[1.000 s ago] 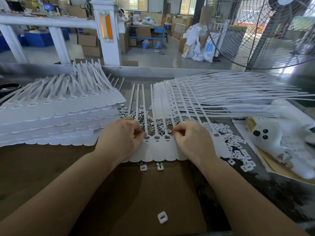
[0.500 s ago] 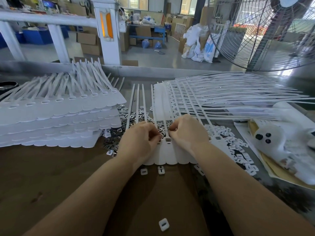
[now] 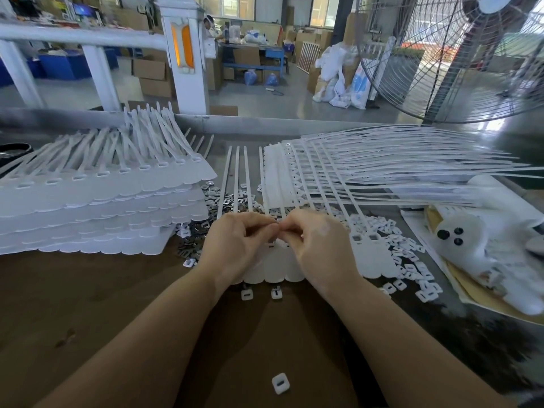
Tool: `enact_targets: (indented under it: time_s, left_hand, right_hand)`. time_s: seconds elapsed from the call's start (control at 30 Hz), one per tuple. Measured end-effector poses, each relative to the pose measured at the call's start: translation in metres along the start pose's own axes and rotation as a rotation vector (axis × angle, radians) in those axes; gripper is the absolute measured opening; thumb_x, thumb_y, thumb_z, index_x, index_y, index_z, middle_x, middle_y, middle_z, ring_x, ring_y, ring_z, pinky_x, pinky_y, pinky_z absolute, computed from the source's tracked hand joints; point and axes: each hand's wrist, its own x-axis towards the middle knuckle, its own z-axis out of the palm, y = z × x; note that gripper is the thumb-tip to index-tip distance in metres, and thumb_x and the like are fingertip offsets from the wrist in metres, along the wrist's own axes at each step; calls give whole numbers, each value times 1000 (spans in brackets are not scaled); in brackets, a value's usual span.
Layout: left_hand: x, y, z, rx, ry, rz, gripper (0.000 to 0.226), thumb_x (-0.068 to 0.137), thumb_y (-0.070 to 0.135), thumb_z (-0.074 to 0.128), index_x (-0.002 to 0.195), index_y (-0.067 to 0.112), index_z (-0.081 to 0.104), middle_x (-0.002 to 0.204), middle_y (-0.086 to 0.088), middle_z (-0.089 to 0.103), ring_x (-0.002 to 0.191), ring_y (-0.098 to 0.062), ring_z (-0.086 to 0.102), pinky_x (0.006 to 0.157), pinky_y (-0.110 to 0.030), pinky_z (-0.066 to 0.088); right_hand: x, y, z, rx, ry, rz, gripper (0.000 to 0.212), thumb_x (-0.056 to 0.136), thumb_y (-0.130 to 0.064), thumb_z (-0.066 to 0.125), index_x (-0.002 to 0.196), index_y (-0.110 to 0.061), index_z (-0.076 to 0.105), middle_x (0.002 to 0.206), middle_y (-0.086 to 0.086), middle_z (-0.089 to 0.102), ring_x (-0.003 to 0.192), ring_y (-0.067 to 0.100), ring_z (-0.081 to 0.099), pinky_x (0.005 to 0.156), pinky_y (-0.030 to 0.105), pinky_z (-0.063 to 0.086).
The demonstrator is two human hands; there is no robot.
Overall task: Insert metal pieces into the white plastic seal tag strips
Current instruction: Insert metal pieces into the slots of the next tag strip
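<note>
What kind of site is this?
Most likely a small factory or assembly workshop. A tall stack of white seal tag strips sits beside loose metal pieces on the bench, cardboard boxes line the concrete floor behind, and a big industrial fan stands at the right.

1. Tag stack (image 3: 97, 207) lies left on the table (image 3: 73, 304).
2. Metal pieces (image 3: 223, 200) lie between it and the right strips (image 3: 382, 169).
3. Both hands (image 3: 235, 245) (image 3: 321, 248) rest on the middle strip (image 3: 273, 269).
4. Fan (image 3: 459, 57) stands behind, right.
</note>
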Motion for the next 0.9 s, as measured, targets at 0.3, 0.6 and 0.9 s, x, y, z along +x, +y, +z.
enact_targets:
  time_s: [0.3, 0.6, 0.9]
  left_hand:
    - [1, -3, -4, -47, 19, -67, 17, 81, 15, 71, 87, 30, 70, 82, 16, 69, 79, 6, 63, 73, -7, 46]
    - [3, -2, -14, 52, 38, -93, 20, 84, 19, 68, 74, 36, 63, 80, 18, 65, 77, 4, 60, 68, -8, 42]
    - [8, -6, -26, 273, -96, -126, 6, 81, 21, 69, 76, 24, 70, 94, 5, 58, 95, -15, 52, 84, -30, 40]
  right_hand:
    - [-2, 8, 0, 1, 28, 65, 8, 80, -3, 66, 84, -9, 71, 81, 2, 69, 79, 19, 63, 74, 38, 52]
    - [-5, 16, -2, 15, 33, 141, 8, 81, -4, 64, 84, -8, 71, 83, 2, 69, 80, 18, 63, 75, 37, 53]
    - [-5, 17, -1, 18, 22, 151, 9, 83, -5, 63, 85, -9, 70, 85, 1, 69, 82, 16, 62, 77, 36, 53]
